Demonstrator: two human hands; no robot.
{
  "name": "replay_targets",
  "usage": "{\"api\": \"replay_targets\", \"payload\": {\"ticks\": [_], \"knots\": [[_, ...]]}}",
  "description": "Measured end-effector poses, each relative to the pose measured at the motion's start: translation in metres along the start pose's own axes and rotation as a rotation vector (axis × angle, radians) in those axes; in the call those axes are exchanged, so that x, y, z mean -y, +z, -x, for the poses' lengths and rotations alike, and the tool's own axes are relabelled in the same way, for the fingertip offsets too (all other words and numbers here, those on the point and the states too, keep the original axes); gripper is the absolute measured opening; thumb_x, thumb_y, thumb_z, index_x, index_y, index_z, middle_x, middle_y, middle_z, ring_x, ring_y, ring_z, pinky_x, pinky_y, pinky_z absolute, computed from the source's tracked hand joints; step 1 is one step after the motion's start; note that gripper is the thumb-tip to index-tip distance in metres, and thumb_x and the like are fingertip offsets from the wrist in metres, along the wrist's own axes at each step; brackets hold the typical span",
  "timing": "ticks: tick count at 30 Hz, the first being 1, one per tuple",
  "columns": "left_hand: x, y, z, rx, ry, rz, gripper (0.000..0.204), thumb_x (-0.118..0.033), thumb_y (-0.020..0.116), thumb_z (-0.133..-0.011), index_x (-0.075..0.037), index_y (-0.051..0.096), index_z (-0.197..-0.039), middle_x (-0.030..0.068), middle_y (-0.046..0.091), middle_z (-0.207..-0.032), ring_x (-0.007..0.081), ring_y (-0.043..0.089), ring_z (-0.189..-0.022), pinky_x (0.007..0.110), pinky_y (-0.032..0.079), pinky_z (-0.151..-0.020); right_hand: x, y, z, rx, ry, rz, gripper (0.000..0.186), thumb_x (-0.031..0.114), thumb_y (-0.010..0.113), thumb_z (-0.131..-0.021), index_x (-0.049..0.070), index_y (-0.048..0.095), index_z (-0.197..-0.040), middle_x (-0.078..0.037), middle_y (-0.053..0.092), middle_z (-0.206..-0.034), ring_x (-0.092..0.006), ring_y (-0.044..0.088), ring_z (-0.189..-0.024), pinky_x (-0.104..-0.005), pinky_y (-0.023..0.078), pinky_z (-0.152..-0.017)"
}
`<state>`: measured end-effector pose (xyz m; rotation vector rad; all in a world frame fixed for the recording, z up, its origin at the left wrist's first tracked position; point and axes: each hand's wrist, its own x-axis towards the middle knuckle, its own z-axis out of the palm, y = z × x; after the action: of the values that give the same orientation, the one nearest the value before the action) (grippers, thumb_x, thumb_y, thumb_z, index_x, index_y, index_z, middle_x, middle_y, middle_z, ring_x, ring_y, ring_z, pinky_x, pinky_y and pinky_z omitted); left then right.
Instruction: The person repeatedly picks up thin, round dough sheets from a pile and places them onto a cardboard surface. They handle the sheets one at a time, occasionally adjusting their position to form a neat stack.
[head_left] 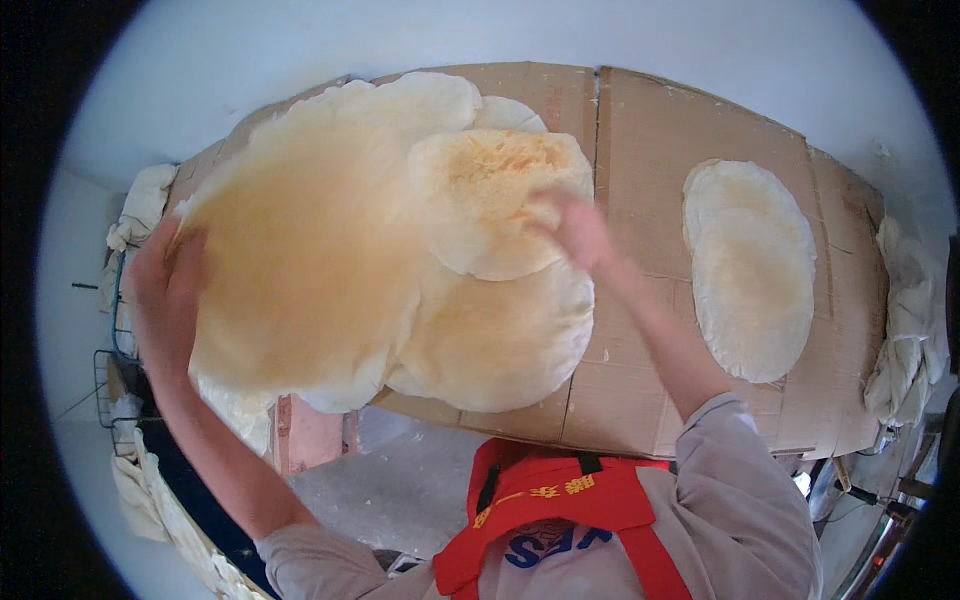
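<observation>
Round, pale flatbreads lie overlapped on the left half of a cardboard-covered table. My left hand [172,268] grips the left edge of a large flatbread [305,255], thumb and fingers curled about its rim; that bread is blurred and lies over others. Over the right edge of a flatbread with a rough, browned face [508,190] is my right hand [575,232]. Motion smears its fingers, so I cannot tell whether they touch the bread. Below, nearer me, sits another smooth, lightly browned flatbread [500,335].
Two overlapping flatbreads [755,275] lie apart on the right of the cardboard [640,240]. White cloth [900,330] hangs at the right end, and more cloth [148,205] at the left by a wire rack [110,395]. A pale wall stands behind.
</observation>
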<state>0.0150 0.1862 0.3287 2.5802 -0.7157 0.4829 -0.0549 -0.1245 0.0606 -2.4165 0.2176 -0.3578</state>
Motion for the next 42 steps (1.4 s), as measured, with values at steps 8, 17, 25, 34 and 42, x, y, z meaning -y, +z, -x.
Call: {"api": "replay_targets", "payload": {"ticks": [8, 17, 25, 34, 42], "knots": [[0.089, -0.076, 0.112, 0.068, -0.310, -0.079, 0.015, -0.008, 0.045, -0.082, 0.004, 0.052, -0.084, 0.0099, 0.053, -0.064, 0.0109, 0.046, -0.061, 0.025, 0.039, -0.056, -0.014, 0.119, 0.026, 0.130, -0.303, 0.182, 0.054, 0.028, 0.062, -0.069, 0.007, 0.043, -0.116, -0.011, 0.036, -0.126, -0.0250, 0.030, -0.119, -0.0363, 0.026, -0.098], [0.146, -0.094, 0.176, 0.083, -0.534, -0.053, 0.019, -0.014, 0.043, -0.085, 0.002, 0.052, -0.082, 0.0149, 0.058, -0.069, 0.0155, 0.053, -0.058, 0.028, 0.042, -0.053, -0.018, 0.116, -0.035, 0.202, -0.040, 0.557, 0.021, 0.024, 0.049, -0.079, 0.011, 0.055, -0.094, -0.011, 0.058, -0.084, -0.0255, 0.056, -0.077, -0.0385, 0.045, -0.066], [0.222, -0.126, 0.231, -0.170, -0.650, 0.049, 0.025, -0.007, 0.048, -0.084, 0.008, 0.047, -0.103, 0.0176, 0.058, -0.086, 0.0173, 0.055, -0.075, 0.028, 0.044, -0.067, 0.062, -0.108, -0.215, -0.479, -0.089, 0.615, 0.025, 0.033, 0.045, -0.080, 0.014, 0.059, -0.088, -0.014, 0.060, -0.079, -0.0329, 0.056, -0.075, -0.0410, 0.044, -0.063], [0.139, -0.135, 0.170, 0.307, -0.503, -0.057, 0.015, -0.008, 0.051, -0.082, 0.004, 0.056, -0.091, 0.0128, 0.059, -0.073, 0.0155, 0.053, -0.063, 0.029, 0.043, -0.057, 0.070, -0.019, -0.183, -0.175, -0.113, 0.730, 0.030, 0.017, 0.044, -0.078, 0.015, 0.051, -0.108, -0.012, 0.060, -0.085, -0.0280, 0.058, -0.079, -0.0387, 0.046, -0.067], [0.128, -0.084, 0.115, 0.302, -0.184, -0.024, 0.013, -0.005, 0.047, -0.072, 0.006, 0.051, -0.078, 0.0247, 0.051, -0.067, 0.0331, 0.050, -0.056, 0.032, 0.039, -0.051, 0.015, 0.116, -0.008, 0.206, -0.151, 0.175, 0.048, 0.023, 0.062, -0.071, 0.011, 0.049, -0.115, -0.012, 0.046, -0.120, -0.0269, 0.041, -0.112, -0.0370, 0.035, -0.092]]}}
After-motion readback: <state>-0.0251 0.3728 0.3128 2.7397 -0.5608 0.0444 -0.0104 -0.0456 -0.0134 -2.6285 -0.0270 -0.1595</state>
